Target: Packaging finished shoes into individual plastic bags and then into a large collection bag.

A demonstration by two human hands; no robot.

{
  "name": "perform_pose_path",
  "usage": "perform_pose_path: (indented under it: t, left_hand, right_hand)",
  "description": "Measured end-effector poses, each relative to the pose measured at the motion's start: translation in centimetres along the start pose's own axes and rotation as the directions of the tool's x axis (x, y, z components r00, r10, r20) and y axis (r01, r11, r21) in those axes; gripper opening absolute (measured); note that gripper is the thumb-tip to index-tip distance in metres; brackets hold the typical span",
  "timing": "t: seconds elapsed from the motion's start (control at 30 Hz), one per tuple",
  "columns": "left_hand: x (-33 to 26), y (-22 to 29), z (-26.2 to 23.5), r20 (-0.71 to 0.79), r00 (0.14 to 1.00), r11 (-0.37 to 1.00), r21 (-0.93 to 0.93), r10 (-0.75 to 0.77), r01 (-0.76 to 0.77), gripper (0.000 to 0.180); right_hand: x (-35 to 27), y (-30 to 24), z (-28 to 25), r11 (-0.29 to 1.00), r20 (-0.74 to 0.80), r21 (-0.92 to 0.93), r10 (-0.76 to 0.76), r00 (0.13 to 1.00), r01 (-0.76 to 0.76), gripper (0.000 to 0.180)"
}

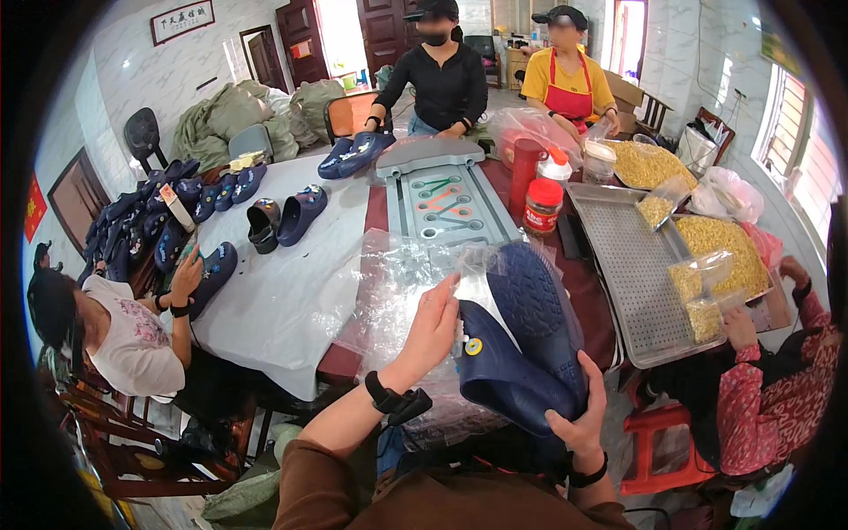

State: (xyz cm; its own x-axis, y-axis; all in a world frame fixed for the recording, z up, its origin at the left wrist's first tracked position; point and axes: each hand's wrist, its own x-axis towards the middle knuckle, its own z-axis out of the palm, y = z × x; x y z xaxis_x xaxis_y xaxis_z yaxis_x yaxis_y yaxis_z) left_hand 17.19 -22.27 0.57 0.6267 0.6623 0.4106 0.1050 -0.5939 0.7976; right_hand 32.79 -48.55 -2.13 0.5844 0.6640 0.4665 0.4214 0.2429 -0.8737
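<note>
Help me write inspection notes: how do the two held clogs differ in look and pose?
The left clog shows its upper and foot opening; the right clog shows its treaded sole. The left clog bears a yellow charm; no charm shows on the right clog. Both are dark blue, and the right hand holds both near the heels.

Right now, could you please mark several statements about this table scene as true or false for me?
1. The right hand holds two navy clogs. True.
2. The front red-lidded jar stands inside the perforated metal tray. False: the jar stands beside the tray.
3. The red plastic stool is on the right of the view. True.
4. The left wrist is bare. False: a black band circles it.
5. The person in the red apron wears a black cap. True.
</note>
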Motion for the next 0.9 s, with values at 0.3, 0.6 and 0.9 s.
perform_pose_path:
  t: [0.3,0.6,0.9]
  left_hand:
    - [1.1,-1.0,1.4,-0.118,0.988,0.979,-0.164,0.103,-0.122,0.049]
    - [0.9,-0.8,-0.4,-0.029,0.979,0.979,0.039,0.204,-0.202,0.058]
    - [0.6,-2.8,-2.9,0.055,0.982,0.847,0.499,0.181,-0.184,0.061]
  right_hand:
    - [0.6,-1.8,-1.1,0.877,0.14,-0.369,-0.274,0.952,0.307,0.09]
    - [3.0,-0.9,2.0,0.874,0.164,-0.343,-0.305,0.938,0.345,0.089]
    - [7.6,0.9,3.2,0.908,0.743,-0.24,-0.056,0.666,0.344,0.105]
